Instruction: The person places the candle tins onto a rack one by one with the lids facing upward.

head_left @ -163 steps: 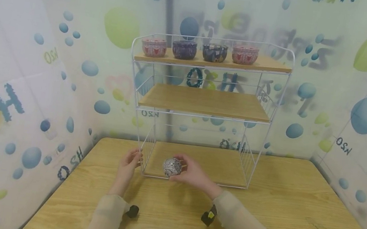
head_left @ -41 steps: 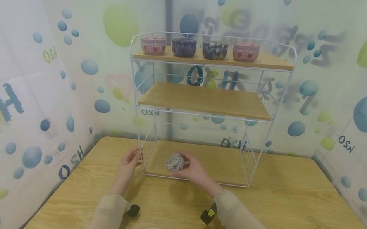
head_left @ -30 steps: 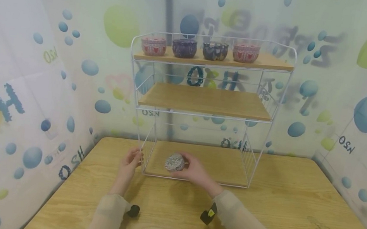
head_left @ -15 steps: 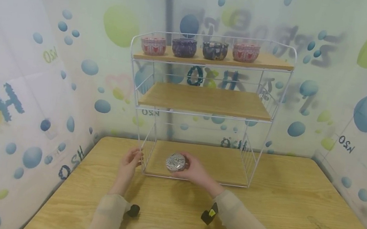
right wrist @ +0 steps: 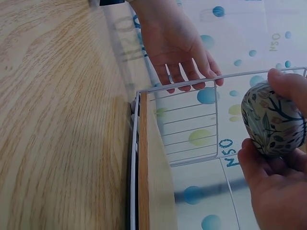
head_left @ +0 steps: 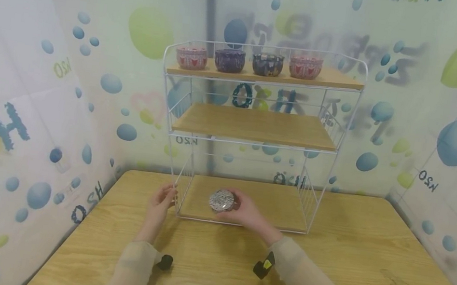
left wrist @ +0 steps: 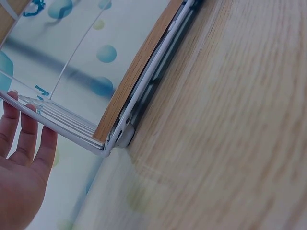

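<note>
My right hand (head_left: 245,209) holds a small rounded tin (head_left: 221,201) just over the front of the rack's bottom shelf. Dark leaves and stems on a pale ground cover the tin's side (right wrist: 273,117) in the right wrist view; its shiny black-and-white top faces up in the head view. Thumb and fingers grip it from opposite sides. At the left, my left hand (head_left: 160,203) holds the white wire side of the rack (head_left: 181,189). The left wrist view shows its fingers (left wrist: 44,151) at the side rail.
On the rack's top shelf (head_left: 338,78) stand several patterned tins (head_left: 229,61) in a row. Below it is a wooden middle shelf (head_left: 257,125). The rack stands on a wooden table (head_left: 348,257), with a bubble-printed curtain (head_left: 151,34) behind it.
The right hand has turned the tin so that its top now faces upward, and has shifted slightly right with it. The left hand stays at the rack's side.
</note>
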Motion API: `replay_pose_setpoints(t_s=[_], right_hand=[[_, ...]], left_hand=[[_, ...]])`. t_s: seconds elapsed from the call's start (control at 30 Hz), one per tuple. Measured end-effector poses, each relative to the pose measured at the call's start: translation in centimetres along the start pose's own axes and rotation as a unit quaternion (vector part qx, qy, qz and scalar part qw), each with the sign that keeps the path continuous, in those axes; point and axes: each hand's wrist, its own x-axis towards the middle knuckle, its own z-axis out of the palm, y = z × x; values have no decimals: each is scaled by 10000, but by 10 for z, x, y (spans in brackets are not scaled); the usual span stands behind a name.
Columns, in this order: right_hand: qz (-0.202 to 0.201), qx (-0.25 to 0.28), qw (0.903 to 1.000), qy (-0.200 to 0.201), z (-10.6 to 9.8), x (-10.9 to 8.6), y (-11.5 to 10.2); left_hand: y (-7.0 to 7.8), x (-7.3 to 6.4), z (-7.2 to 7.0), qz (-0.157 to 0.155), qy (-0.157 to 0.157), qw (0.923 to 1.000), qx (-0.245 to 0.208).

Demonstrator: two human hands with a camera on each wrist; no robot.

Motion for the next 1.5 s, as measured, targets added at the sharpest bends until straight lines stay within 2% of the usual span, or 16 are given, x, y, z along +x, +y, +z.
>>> replay_pose_setpoints(t_s=[0.27, 0.5, 0.77, 1.03, 1.23, 1.37, 1.5], right_hand=[[84, -7, 9999, 127, -5, -6, -3], [174, 91, 9996, 196, -12, -8, -2], [87, -90, 9996, 243, -19, -10, -5], [-1, -110, 9998, 163, -25, -8, -10], [-150, -79, 9998, 96, -28, -6, -13], [-58, -49, 9999, 142, -31, -6, -14], [24, -50, 9998, 191, -36, -7, -15]], left_hand=[[-1, 1, 2, -11, -74, 10000, -29], [26, -6, 5, -230, -183, 9994, -190], [3, 3, 2, -205, -87, 9997, -131], [0, 1, 1, 47, -86, 9999, 59], [-2, 1, -3, -112, -31, 9999, -72], [-2, 3, -3, -244, -2, 9996, -160], [-3, 3, -2, -220, 3, 9997, -121]])
